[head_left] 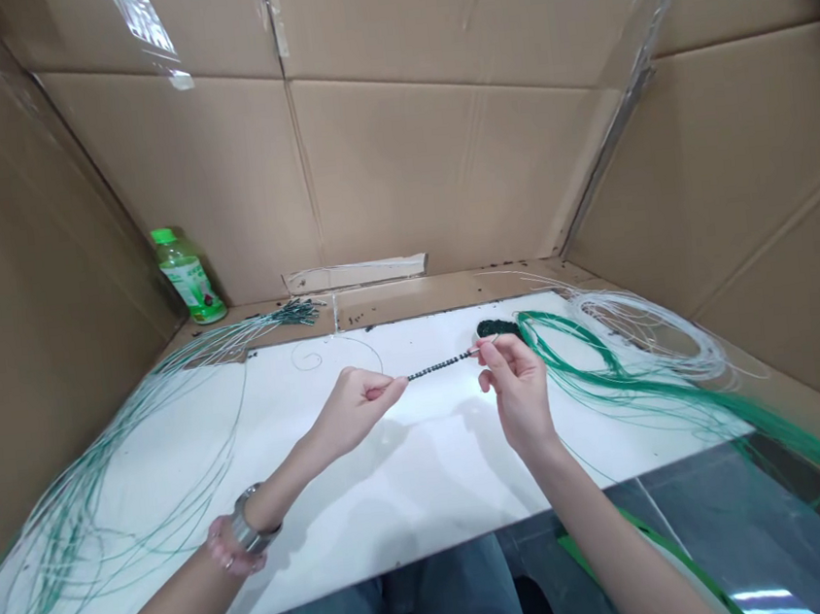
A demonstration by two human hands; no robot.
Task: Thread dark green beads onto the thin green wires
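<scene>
Beaded strand (440, 366) spans the gap between the hands, above a white board (435, 480). Left hand (354, 406) pinches one end, right hand (517, 388) the other. Step, judged: handling the strand's right end; any next move calls for steady tension and a firm left pinch. Beyond, rightward: dark heap (498, 328), green strands (612, 379), white coil (696, 345).

There are one bottle (192, 283), one beaded strand (440, 366), two wristbands: one metal cuff (248, 521), one pink bracelet (230, 549); two coils: one green coil (617, 381), one white coil (712, 353).
</scene>
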